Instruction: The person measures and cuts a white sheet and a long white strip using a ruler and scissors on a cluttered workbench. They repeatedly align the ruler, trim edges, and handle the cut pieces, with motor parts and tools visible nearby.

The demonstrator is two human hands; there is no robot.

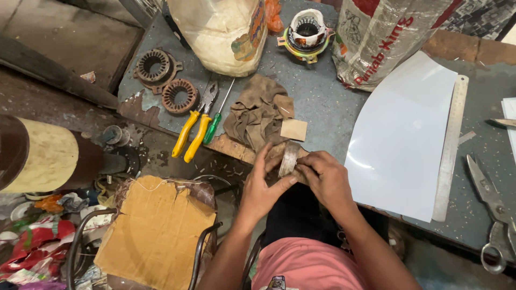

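**A:** Where is the piece being handled, and which hand has it?

**B:** A grey, worn metal ring [289, 158] sits between both hands at the near edge of the table [322, 107], straight ahead of the person's body. The left hand [262, 185] wraps it from the left, thumb pressing its lower rim. The right hand [325, 177] pinches it from the right with the fingertips. Both hands are closed on it; neither is nearer.

**A:** Which way does it lie?

**B:** It stands on edge, seen almost rim-on, so it reads as a narrow band. Its long axis runs away from the person, tilting slightly right at the far end. Its open faces point left and right, toward each palm.

**A:** What is close by?

**B:** A crumpled brown rag [258, 115] just beyond it, and a small cardboard square [294, 129]. Yellow-handled pliers [194, 129] lie to the left, and a white sheet [403, 134] to the right.
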